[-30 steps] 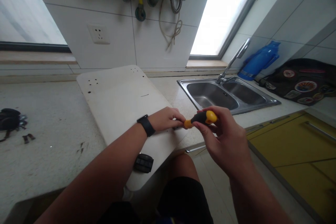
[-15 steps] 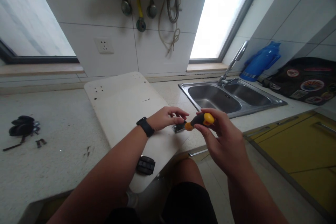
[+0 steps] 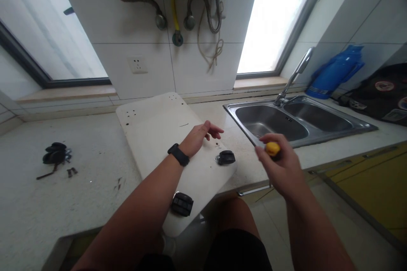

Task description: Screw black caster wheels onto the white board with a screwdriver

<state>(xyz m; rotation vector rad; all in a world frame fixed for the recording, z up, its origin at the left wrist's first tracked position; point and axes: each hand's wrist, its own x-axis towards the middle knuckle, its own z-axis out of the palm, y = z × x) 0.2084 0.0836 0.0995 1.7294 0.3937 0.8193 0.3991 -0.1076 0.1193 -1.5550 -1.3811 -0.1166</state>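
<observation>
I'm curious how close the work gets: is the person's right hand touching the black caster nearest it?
Apart: the head view shows a strip of countertop between the right hand and the black caster.

White glare fills the upper-right window (image 3: 274, 21); the bottom of the frame is dim, the yellow handle (image 3: 272, 149) slightly blurred, wide-angle edges stretched.

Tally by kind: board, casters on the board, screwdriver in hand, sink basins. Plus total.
White board: 1
Black casters on it: 2
Yellow-handled screwdriver in right hand: 1
Sink basins: 2
Total: 6
</observation>
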